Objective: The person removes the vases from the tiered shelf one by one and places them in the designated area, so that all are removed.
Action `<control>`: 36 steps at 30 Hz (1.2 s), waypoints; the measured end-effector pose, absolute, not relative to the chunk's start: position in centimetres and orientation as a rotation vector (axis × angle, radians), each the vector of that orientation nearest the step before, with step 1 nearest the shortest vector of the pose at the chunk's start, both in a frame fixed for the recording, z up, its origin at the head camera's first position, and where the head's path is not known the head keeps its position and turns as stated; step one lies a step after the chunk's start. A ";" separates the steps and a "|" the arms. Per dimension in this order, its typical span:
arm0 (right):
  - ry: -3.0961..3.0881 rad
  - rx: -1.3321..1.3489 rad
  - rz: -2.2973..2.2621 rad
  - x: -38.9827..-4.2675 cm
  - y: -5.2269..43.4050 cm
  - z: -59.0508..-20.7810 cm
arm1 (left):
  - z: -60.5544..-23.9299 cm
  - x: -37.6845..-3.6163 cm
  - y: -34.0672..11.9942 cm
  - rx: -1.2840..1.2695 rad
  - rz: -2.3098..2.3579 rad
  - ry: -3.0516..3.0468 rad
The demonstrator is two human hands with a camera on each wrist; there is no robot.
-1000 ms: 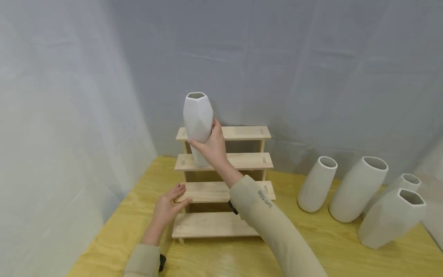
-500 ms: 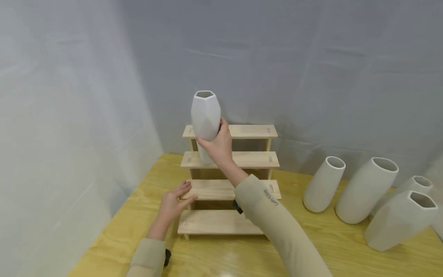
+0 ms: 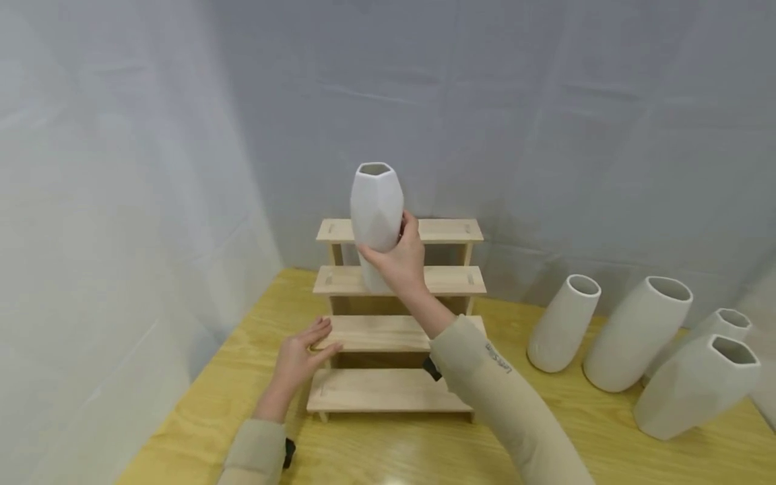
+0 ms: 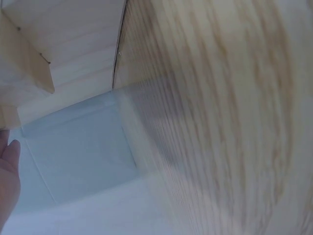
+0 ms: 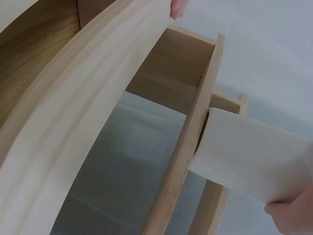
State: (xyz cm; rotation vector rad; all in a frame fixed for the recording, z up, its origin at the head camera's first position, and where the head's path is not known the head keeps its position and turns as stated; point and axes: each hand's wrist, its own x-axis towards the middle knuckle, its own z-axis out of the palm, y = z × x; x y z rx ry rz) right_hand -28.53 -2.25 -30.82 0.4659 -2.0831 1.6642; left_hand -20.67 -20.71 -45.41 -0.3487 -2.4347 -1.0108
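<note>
A white faceted vase (image 3: 376,209) with a five-sided mouth stands nearly upright at the second shelf from the top of the stepped wooden stand (image 3: 455,279). My right hand (image 3: 400,259) grips its lower half, thumb in front and fingers behind. In the right wrist view the vase's base (image 5: 234,147) is right at the shelf's edge, with the thumb (image 5: 293,213) low on its side. My left hand (image 3: 297,357) rests with extended fingers on the left end of the shelf second from the bottom. Only part of that hand (image 4: 7,181) shows in the left wrist view.
To the right, on the yellow wood table (image 3: 388,448), stand more white vases: a slim round one (image 3: 558,330), a bigger round one (image 3: 633,340), a faceted one (image 3: 685,391) and another (image 3: 724,327) partly hidden behind it. Grey sheeting (image 3: 473,121) hangs behind.
The right hand has shifted the vase to the right along the shelf, from near its left end toward the middle. The left hand stays at the stand's left side.
</note>
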 end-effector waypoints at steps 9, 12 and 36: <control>-2.069 0.478 1.679 -27.5 0.6 -30.6 | -45.5 -20.6 -20.7 -0.328 -1.046 -2.443; -2.081 0.458 1.694 -27.1 1.7 -30.4 | -45.5 -20.6 -20.8 -0.311 -1.060 -2.450; -2.050 0.263 1.688 -24.4 9.6 -31.4 | -45.4 -20.7 -21.1 -0.309 -1.032 -2.453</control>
